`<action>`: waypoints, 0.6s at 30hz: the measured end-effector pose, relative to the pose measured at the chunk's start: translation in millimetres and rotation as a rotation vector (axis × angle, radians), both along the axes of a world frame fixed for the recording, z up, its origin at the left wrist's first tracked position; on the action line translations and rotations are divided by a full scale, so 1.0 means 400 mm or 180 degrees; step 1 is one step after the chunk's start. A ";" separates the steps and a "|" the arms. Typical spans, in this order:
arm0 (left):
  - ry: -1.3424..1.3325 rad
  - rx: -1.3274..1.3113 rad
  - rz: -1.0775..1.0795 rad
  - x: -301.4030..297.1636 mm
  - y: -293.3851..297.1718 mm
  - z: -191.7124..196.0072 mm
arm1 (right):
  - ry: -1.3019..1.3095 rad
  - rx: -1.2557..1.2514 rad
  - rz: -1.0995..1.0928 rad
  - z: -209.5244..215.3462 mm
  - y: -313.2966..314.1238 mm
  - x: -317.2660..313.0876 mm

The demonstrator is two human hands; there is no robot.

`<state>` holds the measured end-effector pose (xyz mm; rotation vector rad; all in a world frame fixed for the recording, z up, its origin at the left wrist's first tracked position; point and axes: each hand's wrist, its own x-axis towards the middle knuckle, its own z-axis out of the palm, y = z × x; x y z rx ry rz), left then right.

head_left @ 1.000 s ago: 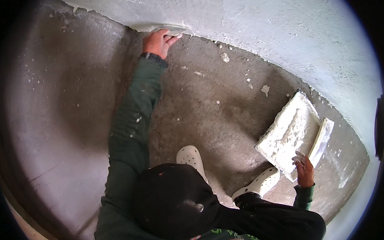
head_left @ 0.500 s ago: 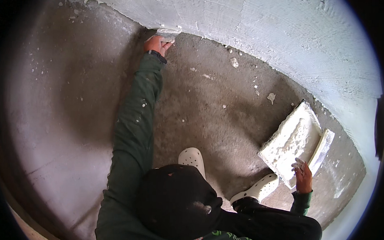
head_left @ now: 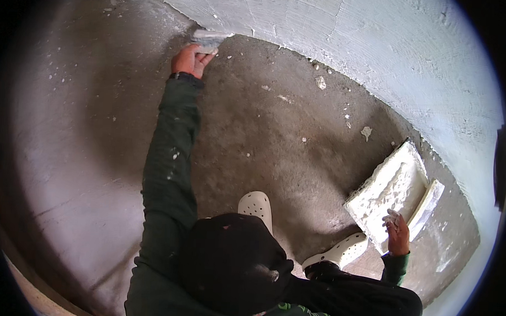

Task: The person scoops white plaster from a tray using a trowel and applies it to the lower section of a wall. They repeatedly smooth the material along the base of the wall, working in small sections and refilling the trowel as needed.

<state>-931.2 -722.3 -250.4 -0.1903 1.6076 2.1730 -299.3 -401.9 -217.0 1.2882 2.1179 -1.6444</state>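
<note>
At the far left, my left hand [head_left: 188, 61] is closed round a putty knife [head_left: 208, 40] with a wide flat blade. The blade lies low, close to the foot of the white plastered wall [head_left: 368, 36]; whether its edge touches the wall I cannot tell. At the right, my right hand [head_left: 398, 234] has its fingers apart and smeared with white. It hovers over or rests at the near edge of a square board [head_left: 358, 203] that carries a thick spread of white plaster [head_left: 394, 182]. No tool shows in that hand.
A long, white-smeared flat strip [head_left: 427, 202] lies along the board's right side. Dried plaster bits, one larger flake [head_left: 366, 132] among them, dot the concrete floor [head_left: 254, 124]. My white clogs [head_left: 256, 207] stand near the board, the right one close to it.
My left hand has moved left along the wall's foot with the putty knife, and the blade has drawn slightly off the wall. My right hand stays by the board. The view has shifted slightly.
</note>
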 end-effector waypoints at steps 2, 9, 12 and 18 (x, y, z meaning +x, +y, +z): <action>-0.0065 -0.0031 0.0114 -0.015 0.014 -0.054 | -0.0015 0.0025 0.0039 -0.008 -0.001 0.012; -0.0152 -0.0158 0.0192 -0.112 0.054 -0.120 | -0.0135 0.0044 -0.0084 0.003 -0.005 0.025; -0.0346 -0.0111 0.0224 -0.155 0.047 -0.146 | -0.0193 -0.0016 -0.0083 -0.002 -0.006 0.028; -0.0318 -0.0351 0.0077 -0.176 0.086 -0.108 | -0.0196 -0.0099 -0.0129 -0.002 -0.005 0.036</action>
